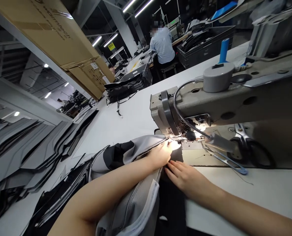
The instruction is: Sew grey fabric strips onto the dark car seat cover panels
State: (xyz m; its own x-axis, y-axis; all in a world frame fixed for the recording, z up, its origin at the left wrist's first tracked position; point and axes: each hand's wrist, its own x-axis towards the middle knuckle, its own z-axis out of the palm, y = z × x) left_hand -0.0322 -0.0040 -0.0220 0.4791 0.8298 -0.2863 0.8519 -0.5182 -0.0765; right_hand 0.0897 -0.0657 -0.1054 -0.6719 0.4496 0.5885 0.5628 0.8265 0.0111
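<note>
My left hand [160,154] rests on a grey and black fabric piece [136,200], its fingers curled and pressing the cloth close to the needle area of the sewing machine [234,98]. My right hand [185,175] lies flat on the dark cloth at the table edge, fingers stretched out toward the needle. The machine's lamp lights the spot under the presser foot [177,144].
Scissors [246,144] and blue tweezers [229,162] lie on the machine bed. Stacks of grey and black cut pieces [37,154] fill the left side of the white table [126,118]. Cardboard boxes [62,36] sit on a shelf. Another person [162,46] sits far off.
</note>
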